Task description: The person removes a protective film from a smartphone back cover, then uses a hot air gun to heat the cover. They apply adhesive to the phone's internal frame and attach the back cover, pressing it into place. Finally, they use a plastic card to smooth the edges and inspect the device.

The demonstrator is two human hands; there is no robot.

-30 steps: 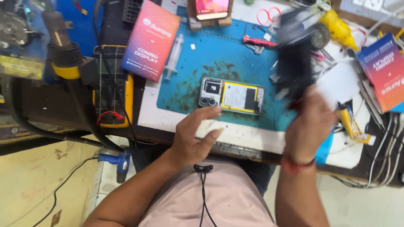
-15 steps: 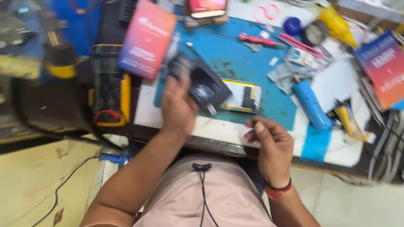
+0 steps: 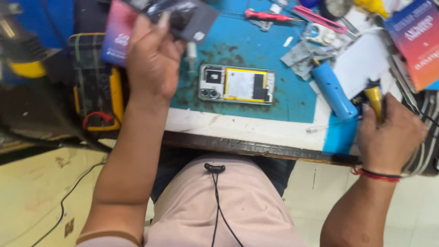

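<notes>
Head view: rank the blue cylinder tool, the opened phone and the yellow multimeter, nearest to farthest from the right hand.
1. Blue cylinder tool: just left of the right hand.
2. Opened phone: mid-mat, farther left.
3. Yellow multimeter: far left, beyond the left arm.

The dark panel [image 3: 190, 18] above the opened phone [image 3: 237, 84] is motion-blurred, cut by the top edge and partly covered by the left hand [image 3: 153, 59]. Right of the phone, the right hand [image 3: 388, 132] hides most of a yellow-handled tool [image 3: 376, 98]. The red booklet [image 3: 418, 39], further right, runs past the frame edge.
</notes>
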